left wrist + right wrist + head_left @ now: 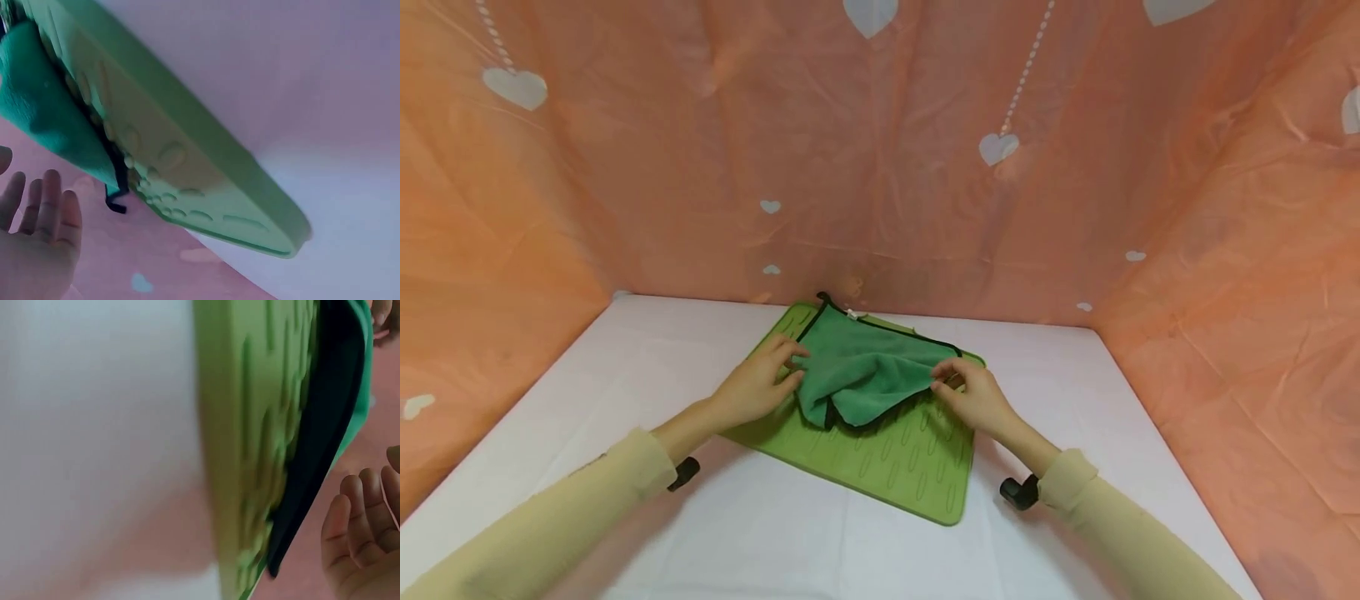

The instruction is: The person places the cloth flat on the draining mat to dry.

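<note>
A green cloth (880, 367) with black edging lies rumpled on a green ribbed mat (917, 475), its near edge folded up in a wave. A small black loop (824, 297) sticks out from its far left corner. At the cloth's left side is my left hand (760, 379), thumb and fingers loosely bent and apart, fingertips right at the fabric. My right hand (977, 396) is at the opposite edge, fingertips close to the border. Both wrist views show relaxed fingers with nothing in them, the left hand (40, 231) and the right hand (369, 531) each beside the cloth.
The mat lies askew on a white-covered table (760, 525). Behind it and along both sides hang orange-pink sheets (880, 167) with white hearts. A black wrist device shows under each forearm.
</note>
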`<state>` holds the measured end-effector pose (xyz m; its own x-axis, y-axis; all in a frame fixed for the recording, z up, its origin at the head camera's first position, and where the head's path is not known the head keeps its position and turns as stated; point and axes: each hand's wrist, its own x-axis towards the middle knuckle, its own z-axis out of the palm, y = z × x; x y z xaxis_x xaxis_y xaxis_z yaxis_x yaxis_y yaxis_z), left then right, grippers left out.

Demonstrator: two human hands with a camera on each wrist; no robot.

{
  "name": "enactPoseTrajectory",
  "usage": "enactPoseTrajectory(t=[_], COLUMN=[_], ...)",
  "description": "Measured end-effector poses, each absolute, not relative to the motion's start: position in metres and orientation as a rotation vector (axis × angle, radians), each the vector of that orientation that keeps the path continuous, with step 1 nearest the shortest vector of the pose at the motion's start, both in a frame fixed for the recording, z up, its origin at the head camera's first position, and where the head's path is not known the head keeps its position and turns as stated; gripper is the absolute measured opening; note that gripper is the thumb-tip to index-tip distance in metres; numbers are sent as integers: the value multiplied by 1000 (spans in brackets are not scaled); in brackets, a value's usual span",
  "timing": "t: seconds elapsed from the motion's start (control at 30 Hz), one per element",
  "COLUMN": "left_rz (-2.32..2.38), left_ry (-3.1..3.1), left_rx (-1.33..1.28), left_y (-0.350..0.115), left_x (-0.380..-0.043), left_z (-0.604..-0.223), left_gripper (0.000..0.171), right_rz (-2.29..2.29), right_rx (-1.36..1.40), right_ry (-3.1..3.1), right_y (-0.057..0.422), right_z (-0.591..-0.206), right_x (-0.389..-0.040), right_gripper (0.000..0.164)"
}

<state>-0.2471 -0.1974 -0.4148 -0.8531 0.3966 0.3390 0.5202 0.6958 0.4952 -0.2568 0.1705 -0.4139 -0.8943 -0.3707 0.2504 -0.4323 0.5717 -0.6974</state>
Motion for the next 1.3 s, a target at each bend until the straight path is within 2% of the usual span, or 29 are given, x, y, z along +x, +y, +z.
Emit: enactPoseTrajectory(t=[0.37,0.63,0.9,1.07,1.3], left_rz=[-757,-675,-610,-593,-569], left_ry=[-2714,-2829,-2929,-2964,-2921], left_rx=[-915,-1046,-993,-928,-968], left_y=[-189,-184,-175,-171,-170], left_x=[-222,-219,-222,-224,-225], left_z=[-416,-420,-425,-425,-426], left_gripper=[16,18,22,20,11], right_rz=[1184,1016,882,857,799], right_rx=[1097,1321,1433,1479,1495], right_ry=[-2662,-2721,-2819,-2826,-2798], right_y=[130,110,100,97,93], right_z=[-407,-411,-423,-427,-429], right_x=[-240,-237,-249,-254,-257], right_gripper=[11,16,23,18,11])
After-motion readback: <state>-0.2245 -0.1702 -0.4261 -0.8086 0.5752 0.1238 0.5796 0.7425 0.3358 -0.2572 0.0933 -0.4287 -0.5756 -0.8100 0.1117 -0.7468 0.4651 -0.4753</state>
